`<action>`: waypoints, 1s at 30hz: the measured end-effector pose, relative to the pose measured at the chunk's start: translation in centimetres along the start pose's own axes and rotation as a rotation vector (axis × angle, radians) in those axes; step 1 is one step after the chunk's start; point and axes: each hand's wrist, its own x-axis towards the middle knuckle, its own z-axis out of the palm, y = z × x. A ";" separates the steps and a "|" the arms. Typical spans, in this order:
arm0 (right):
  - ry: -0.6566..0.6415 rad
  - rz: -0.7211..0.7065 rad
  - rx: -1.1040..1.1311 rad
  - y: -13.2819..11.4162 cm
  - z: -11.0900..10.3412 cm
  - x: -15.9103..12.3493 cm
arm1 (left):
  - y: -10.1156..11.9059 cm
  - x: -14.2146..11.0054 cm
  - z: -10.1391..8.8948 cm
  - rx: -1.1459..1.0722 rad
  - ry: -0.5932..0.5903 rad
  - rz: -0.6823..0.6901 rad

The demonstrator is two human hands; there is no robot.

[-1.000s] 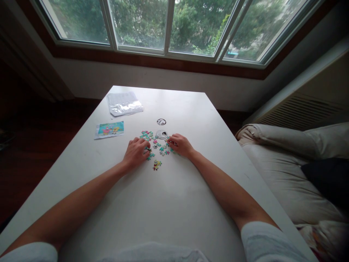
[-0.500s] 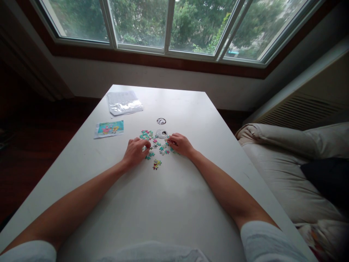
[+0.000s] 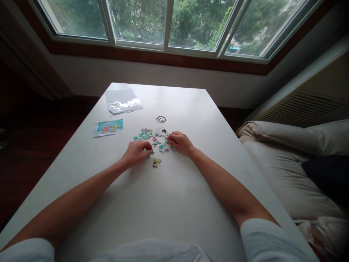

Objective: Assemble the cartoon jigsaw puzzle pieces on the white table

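Note:
Loose jigsaw pieces (image 3: 144, 134), mostly teal with some pink, lie spread on the white table between and around my hands. My left hand (image 3: 137, 151) rests at the near left of the pile, thumb and fingertips closed together by a few pieces; what they hold is too small to tell. On the right side of the pile, my right hand (image 3: 180, 142) has its fingers curled down over pieces, hiding whatever is under the tips. A small joined cluster of yellow and red jigsaw pieces (image 3: 156, 162) lies nearer to me.
A printed cartoon picture sheet (image 3: 108, 127) lies left of the pile, with a clear plastic bag (image 3: 124, 100) behind it. Beyond the pieces are two round metallic-looking marks or fittings (image 3: 161, 119) in the tabletop. A sofa (image 3: 278, 163) stands right of the table (image 3: 163, 207).
My left hand has shifted slightly toward me and right, uncovering teal pieces at the pile's left edge. My right hand stays nearly still. The view has tilted a little.

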 end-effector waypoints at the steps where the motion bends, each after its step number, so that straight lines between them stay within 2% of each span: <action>1: 0.000 0.002 0.000 0.0 0.0 0.0 | 0.2 -0.1 -0.1 0.000 -0.010 -0.006; 8: -0.004 0.004 -0.006 -0.1 0.0 0.1 | 1.2 -0.4 -0.6 -0.025 -0.086 -0.029; 20: -0.002 0.001 0.012 -0.2 -0.1 0.0 | 1.4 -0.7 -0.1 0.029 -0.157 0.025; 30: -0.004 -0.001 0.031 -0.3 -0.2 0.0 | 1.3 -1.0 0.5 0.090 -0.135 0.035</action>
